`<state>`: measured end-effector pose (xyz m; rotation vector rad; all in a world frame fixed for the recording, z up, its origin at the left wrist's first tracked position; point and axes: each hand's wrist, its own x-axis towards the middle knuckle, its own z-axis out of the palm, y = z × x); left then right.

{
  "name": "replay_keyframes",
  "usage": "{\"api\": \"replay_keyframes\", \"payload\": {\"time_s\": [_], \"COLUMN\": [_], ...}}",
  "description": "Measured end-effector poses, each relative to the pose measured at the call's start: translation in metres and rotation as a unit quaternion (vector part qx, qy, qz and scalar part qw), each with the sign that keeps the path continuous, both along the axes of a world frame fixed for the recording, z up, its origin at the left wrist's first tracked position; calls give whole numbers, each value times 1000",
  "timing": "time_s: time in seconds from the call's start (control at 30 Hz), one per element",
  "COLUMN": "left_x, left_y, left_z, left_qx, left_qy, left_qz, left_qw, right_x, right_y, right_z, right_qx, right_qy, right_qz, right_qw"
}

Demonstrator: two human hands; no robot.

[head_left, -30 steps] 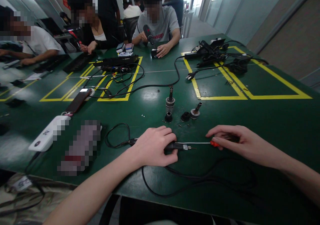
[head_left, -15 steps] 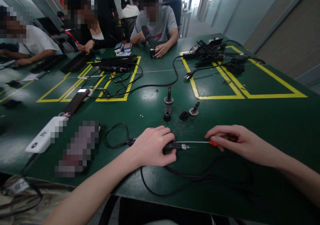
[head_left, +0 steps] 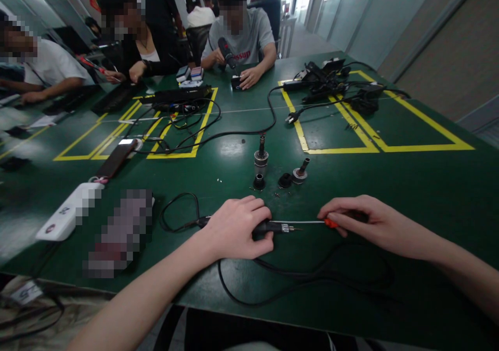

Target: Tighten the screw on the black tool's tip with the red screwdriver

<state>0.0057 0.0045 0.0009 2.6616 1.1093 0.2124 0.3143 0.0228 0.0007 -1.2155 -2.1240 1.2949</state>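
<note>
Low over the green table, my left hand is closed from above around what looks like a black soldering iron. Its metal collar and thin tip point right, and a cord leaves its left end. A thin pale shaft runs from under my left fingers to the red-orange handle of a screwdriver. My right hand pinches that handle between thumb and fingers; the rest of it is hidden in the palm. Beyond my hands stand a metal cylinder with a stem and a smaller stemmed piece.
Two black caps sit beside the metal pieces, with tiny screws around. A looped black cable lies near the front edge. At left are a white power strip and a phone. Across the table, a person holds a power drill.
Both hands keep nearly the same pose and grip. The whole view has shifted slightly. At far left, another person's red-handled tool has moved left and down.
</note>
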Motion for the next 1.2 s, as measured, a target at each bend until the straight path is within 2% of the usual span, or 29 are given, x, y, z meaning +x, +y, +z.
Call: {"api": "replay_keyframes", "payload": {"time_s": [0.17,0.37,0.5,0.7,0.87,1.03,1.2], "left_x": [0,0,1,0,-1,0,0], "left_y": [0,1,1,0,1,1,1], "left_z": [0,1,0,-1,-1,-1,-1], "left_qx": [1,-4,-2,-4,-1,0,6], "left_qy": [5,9,5,0,-3,-3,2], "left_qz": [-1,-2,-1,-1,0,-1,-4], "left_qw": [1000,1000,1000,1000,1000,1000,1000], "right_x": [4,-3,-4,1,0,-1,1], "right_y": [0,-1,0,0,-1,0,0], "right_z": [-6,-5,-2,-3,-4,-2,-3], "right_qx": [-25,28,16,62,46,37,79], "right_qy": [20,-22,-10,16,-22,-7,14], "right_qz": [-17,12,8,-3,8,15,-5], "right_qw": [999,999,1000,998,999,999,997]}}
